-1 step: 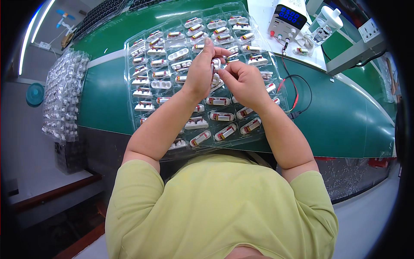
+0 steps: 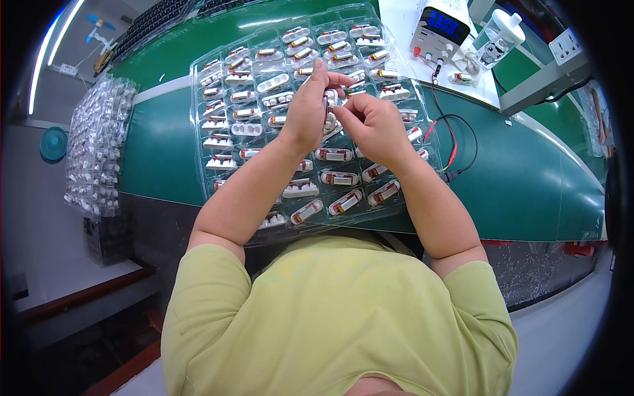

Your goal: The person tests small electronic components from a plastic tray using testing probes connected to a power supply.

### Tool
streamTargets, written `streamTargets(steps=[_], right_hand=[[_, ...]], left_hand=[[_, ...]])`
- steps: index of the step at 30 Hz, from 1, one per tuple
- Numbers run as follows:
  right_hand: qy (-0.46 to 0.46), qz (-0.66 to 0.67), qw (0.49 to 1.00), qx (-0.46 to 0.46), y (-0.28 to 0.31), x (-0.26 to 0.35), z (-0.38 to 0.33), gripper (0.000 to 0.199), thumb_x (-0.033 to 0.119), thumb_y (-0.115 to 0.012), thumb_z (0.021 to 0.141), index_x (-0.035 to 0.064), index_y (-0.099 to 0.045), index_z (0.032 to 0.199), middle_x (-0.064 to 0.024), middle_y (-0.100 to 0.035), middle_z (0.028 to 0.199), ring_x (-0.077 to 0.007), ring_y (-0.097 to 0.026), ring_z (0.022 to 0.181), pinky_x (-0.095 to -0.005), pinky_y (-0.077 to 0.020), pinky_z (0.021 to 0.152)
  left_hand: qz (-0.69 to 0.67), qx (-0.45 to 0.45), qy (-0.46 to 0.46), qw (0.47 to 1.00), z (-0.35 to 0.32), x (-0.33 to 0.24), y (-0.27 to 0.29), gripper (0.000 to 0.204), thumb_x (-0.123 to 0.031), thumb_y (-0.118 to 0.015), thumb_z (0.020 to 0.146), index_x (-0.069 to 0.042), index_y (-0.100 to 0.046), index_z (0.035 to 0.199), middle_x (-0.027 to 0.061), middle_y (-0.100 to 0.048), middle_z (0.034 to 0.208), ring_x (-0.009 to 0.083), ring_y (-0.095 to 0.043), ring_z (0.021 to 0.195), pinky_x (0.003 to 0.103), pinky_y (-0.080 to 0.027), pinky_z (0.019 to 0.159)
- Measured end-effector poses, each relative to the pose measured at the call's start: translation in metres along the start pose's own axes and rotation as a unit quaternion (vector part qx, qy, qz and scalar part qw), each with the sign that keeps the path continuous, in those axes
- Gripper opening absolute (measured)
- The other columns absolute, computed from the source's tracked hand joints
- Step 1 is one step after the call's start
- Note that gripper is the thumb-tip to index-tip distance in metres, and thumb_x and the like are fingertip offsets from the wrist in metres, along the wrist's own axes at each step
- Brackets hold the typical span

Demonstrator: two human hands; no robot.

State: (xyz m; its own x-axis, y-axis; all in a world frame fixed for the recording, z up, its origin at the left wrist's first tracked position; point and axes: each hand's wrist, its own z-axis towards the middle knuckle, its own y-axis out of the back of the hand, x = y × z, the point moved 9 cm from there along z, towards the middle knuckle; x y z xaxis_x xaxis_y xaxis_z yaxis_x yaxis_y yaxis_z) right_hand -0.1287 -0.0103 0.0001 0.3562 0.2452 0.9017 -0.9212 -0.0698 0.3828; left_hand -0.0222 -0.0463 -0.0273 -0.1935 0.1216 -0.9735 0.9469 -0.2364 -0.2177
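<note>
cupping a white part (image 2: 331, 98), left hand (image 2: 308, 113) pointing forward, right hand (image 2: 378, 128) angled inward, pinching it

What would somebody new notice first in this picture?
Probably the big clear tray filled with little white parts, spread across the green table. Over it, the left hand and right hand come together at a small white part. At the upper right, a white box glows with blue digits.

The bare left hand (image 2: 308, 111) and bare right hand (image 2: 378, 124) partly hide a small white part (image 2: 331, 97), and the upper edge crops the white, boxy, blue-lit power supply (image 2: 426, 40).
</note>
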Motion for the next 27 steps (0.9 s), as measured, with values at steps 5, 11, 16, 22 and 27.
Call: streamTargets(steps=[5,11,16,22,27], right_hand=[[-0.006,-0.016,0.999,0.037,-0.006,0.0,0.003,0.022,0.02,-0.064,0.086,0.0006,-0.065,0.075,-0.0137,-0.063,0.063,-0.0233,-0.06,0.054,-0.0346,-0.045,0.053],[-0.026,0.011,0.997,0.071,-0.012,-0.01,0.001,0.023,0.021,-0.062,0.087,0.0002,-0.065,0.077,-0.013,-0.063,0.065,-0.0229,-0.058,0.055,-0.0339,-0.0447,0.054],[-0.034,-0.002,0.999,0.025,-0.002,-0.02,0.004,0.022,0.022,-0.064,0.088,0.0011,-0.066,0.08,-0.0101,-0.062,0.064,-0.0193,-0.056,0.054,-0.0325,-0.0439,0.053],[0.09,-0.086,0.988,-0.096,0.021,0.01,0.001,0.014,0.018,-0.069,0.086,0.0041,-0.068,0.086,-0.0106,-0.066,0.073,-0.0243,-0.062,0.061,-0.0329,-0.0467,0.055],[0.199,-0.102,0.966,-0.13,0.021,0.03,-0.006,0.011,0.008,-0.075,0.076,0.0065,-0.069,0.085,-0.0089,-0.068,0.078,-0.0255,-0.064,0.064,-0.0337,-0.0487,0.057]], left_hand=[[0.081,-0.015,-0.048,0.995,-0.002,-0.003,0.001,0.064,-0.051,-0.024,0.103,-0.001,-0.064,0.104,0.0043,-0.051,0.09,0.0136,-0.048,0.082,0.028,-0.04,0.081],[0.26,0.015,-0.137,0.956,-0.01,-0.011,-0.012,0.059,-0.049,-0.032,0.103,0.002,-0.063,0.101,0.0088,-0.058,0.098,0.0173,-0.054,0.092,0.031,-0.043,0.086],[0.437,-0.092,-0.222,0.867,0.012,-0.049,0.045,0.029,-0.027,-0.06,0.087,0.0,-0.068,0.097,0.0172,-0.064,0.099,0.0342,-0.058,0.097,0.042,-0.045,0.088],[0.674,-0.106,-0.125,0.72,0.026,-0.036,0.12,0.033,-0.016,-0.066,0.071,-0.004,-0.07,0.101,0.0178,-0.067,0.092,0.0356,-0.061,0.093,0.044,-0.048,0.086],[0.472,-0.202,-0.097,0.853,-0.005,-0.058,0.127,0.038,-0.014,-0.065,0.081,-0.005,-0.062,0.118,0.0137,-0.066,0.098,0.0287,-0.065,0.089,0.041,-0.053,0.08]])
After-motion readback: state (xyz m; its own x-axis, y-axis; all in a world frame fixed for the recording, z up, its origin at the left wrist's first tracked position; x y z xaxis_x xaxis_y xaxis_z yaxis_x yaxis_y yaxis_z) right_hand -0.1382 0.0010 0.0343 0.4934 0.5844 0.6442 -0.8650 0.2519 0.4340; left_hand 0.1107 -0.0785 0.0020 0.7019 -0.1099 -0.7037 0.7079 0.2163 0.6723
